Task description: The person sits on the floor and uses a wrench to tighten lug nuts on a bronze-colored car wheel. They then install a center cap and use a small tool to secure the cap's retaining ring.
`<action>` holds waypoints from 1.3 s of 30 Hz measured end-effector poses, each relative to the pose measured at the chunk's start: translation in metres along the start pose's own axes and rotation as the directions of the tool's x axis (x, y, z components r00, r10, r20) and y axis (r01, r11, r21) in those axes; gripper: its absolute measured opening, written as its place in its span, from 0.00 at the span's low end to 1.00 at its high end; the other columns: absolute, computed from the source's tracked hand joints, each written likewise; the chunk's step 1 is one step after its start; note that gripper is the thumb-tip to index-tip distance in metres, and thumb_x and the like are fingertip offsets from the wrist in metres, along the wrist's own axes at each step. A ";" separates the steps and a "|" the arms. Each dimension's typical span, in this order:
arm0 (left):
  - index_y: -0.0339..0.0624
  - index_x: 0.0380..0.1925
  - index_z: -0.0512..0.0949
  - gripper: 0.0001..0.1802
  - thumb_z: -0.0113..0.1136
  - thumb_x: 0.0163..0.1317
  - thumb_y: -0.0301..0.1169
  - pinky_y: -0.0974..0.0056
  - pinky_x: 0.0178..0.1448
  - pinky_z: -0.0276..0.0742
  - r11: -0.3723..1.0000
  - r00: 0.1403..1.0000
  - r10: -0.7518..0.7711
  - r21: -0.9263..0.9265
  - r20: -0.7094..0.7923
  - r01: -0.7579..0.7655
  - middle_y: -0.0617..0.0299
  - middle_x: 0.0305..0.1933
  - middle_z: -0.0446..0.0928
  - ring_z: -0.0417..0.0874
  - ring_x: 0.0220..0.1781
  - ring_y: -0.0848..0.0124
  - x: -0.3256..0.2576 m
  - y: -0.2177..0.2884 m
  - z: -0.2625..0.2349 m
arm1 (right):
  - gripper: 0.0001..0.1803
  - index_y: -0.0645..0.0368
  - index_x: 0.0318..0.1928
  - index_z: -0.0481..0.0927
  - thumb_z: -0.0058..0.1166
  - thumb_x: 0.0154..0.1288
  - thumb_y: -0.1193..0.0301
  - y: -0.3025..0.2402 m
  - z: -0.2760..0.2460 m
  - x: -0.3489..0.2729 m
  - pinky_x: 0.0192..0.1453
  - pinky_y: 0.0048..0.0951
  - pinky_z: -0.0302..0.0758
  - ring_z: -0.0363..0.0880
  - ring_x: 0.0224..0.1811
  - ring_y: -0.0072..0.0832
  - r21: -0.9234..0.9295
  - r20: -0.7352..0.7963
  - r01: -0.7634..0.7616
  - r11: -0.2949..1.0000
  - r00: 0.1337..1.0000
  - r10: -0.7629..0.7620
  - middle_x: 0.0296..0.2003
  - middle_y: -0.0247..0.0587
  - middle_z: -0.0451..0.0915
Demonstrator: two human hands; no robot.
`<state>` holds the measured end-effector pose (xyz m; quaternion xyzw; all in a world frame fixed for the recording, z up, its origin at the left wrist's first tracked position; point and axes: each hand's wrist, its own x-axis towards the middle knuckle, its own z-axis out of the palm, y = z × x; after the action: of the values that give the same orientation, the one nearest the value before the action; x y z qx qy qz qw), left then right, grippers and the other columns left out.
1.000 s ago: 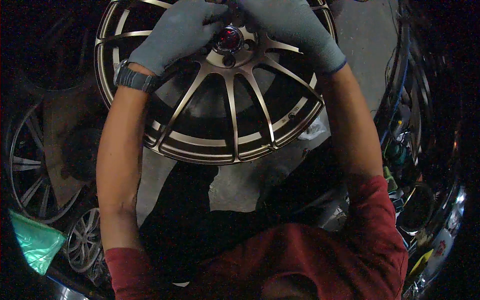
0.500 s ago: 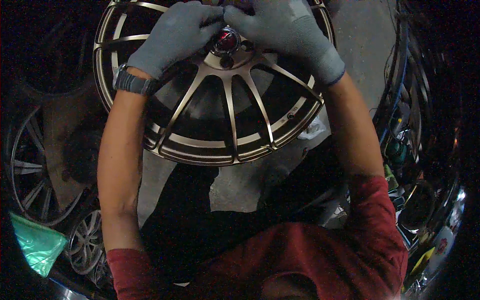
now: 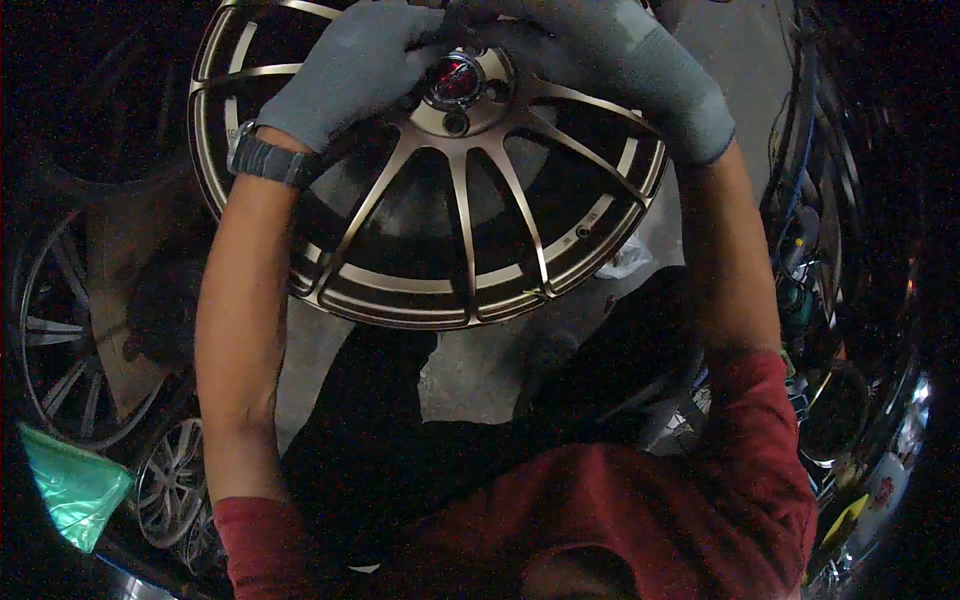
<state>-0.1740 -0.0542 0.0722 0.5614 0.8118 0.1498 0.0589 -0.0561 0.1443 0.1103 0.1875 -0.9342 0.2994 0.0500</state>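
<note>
A bronze multi-spoke wheel rim (image 3: 460, 210) lies face up before me, its upper edge cut off by the picture. At its hub sits a round centre cap (image 3: 454, 80), red inside a shiny ring. My left hand (image 3: 365, 75), in a grey work glove, is bent over the hub just left of the cap. My right hand (image 3: 625, 75), gloved alike, reaches in from the right, its fingers above the cap near the left ones. Both hands look closed, but dark glove fronts and shadow hide what is between the fingers.
More wheels stand at the left, a large dark one (image 3: 70, 340) and a smaller silver one (image 3: 172, 480), beside a green plastic bag (image 3: 80, 490). A clear plastic wrapper (image 3: 625, 258) lies on the concrete floor (image 3: 470, 375). Assorted clutter lines the right side.
My right hand has shifted right and turned, showing more of the hub and the holes around the cap. My left hand has barely moved; the rim stays nearly in place.
</note>
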 end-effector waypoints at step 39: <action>0.36 0.36 0.84 0.10 0.58 0.63 0.31 0.43 0.47 0.78 0.990 0.992 0.110 -0.087 -0.054 -0.114 0.44 0.35 0.83 0.85 0.42 0.44 0.001 -0.004 0.001 | 0.19 0.58 0.55 0.82 0.64 0.63 0.72 0.007 -0.007 0.000 0.51 0.41 0.82 0.86 0.47 0.46 -0.043 0.095 0.110 0.993 0.990 -0.105 0.45 0.45 0.85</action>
<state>-0.1778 -0.0540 0.0702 0.5989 0.7727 0.2031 0.0555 -0.0586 0.1541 0.1118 0.2501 -0.9310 0.2644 0.0272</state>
